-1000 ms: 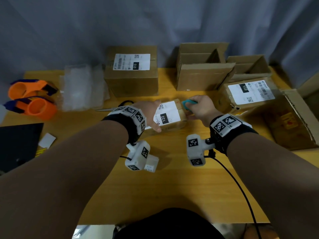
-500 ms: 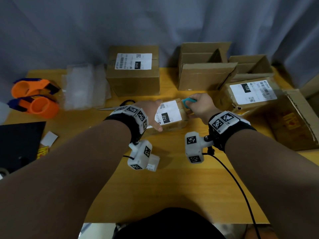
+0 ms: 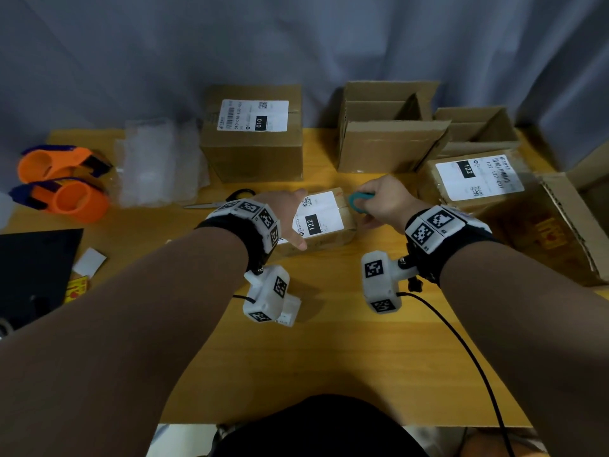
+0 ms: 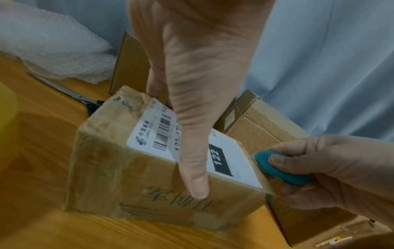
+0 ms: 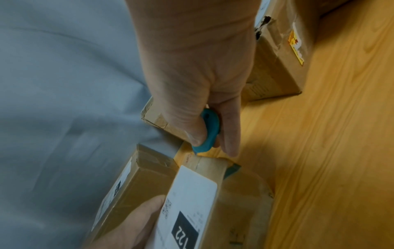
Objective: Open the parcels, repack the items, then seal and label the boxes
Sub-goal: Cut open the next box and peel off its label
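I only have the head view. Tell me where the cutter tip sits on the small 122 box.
Observer: In the right wrist view, the teal cutter has its tip at the taped far-right top edge of the small box, beyond the white label.
Operator: Report the left hand's hold.
Observer: The left hand spans the top; its thumb runs down the near side over printed green characters.
Operator: Name what lies behind that box.
Observer: Scissors, blades pointing toward bubble wrap.
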`<act>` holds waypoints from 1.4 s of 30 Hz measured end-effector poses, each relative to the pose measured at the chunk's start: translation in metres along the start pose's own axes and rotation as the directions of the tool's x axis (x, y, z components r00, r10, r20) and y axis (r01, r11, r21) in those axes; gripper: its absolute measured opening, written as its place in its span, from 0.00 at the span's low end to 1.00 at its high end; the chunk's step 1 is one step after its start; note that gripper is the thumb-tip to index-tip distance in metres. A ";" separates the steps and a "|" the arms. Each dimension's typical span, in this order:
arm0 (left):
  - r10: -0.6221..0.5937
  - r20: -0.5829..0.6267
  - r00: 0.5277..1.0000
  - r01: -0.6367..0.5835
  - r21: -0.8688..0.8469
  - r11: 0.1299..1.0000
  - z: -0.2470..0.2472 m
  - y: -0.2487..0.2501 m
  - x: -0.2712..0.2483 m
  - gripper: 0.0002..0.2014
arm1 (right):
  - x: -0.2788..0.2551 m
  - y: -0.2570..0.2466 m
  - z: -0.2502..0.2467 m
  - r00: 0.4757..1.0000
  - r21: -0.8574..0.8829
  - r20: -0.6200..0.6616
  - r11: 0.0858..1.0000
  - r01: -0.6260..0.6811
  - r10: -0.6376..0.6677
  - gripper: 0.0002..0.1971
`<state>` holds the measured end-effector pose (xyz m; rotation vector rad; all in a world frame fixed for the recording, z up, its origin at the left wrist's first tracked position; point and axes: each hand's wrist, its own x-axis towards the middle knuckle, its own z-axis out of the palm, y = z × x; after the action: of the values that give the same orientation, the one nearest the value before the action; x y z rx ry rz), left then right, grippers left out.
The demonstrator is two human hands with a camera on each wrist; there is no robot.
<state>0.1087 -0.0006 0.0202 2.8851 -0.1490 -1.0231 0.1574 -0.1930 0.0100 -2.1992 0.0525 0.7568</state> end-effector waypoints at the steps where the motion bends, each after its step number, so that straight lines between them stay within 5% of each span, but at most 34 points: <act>1: -0.002 0.003 1.000 0.002 0.001 1.000 0.000 0.000 0.001 0.55 | -0.002 0.001 -0.001 1.000 -0.007 0.007 1.000 -0.003 0.003 0.14; 7: -0.002 0.012 1.000 0.002 -0.001 1.000 0.000 0.000 0.002 0.55 | -0.013 0.009 -0.001 0.999 -0.012 0.038 1.000 -0.005 0.006 0.14; 18: -0.032 0.012 0.999 0.032 -0.012 0.999 0.004 -0.001 0.005 0.56 | -0.028 0.005 -0.019 0.988 -0.327 0.150 0.944 0.034 0.017 0.14; 22: -0.087 -0.137 0.987 0.090 0.011 0.996 0.013 -0.001 0.004 0.53 | -0.032 -0.001 -0.021 0.987 -0.373 0.073 0.914 0.159 -0.142 0.09; 27: -0.081 -0.235 0.969 0.032 -0.207 0.978 0.031 -0.018 -0.009 0.60 | -0.029 -0.016 0.007 0.948 -0.291 0.096 0.902 0.319 -0.305 0.20; 31: -0.163 -0.187 0.969 0.093 -0.337 0.937 0.035 -0.047 -0.024 0.57 | -0.020 -0.030 0.041 0.919 -0.288 0.161 0.873 0.393 -0.360 0.11; 42: -0.167 -0.156 0.973 0.058 -0.538 0.841 0.050 -0.072 -0.021 0.52 | -0.006 -0.069 0.093 0.846 -0.531 0.294 0.659 0.532 -0.445 0.13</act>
<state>0.0658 0.0712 -0.0125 2.4734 0.2813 -0.6460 0.1252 -0.0821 0.0126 -2.5491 -0.9535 0.6565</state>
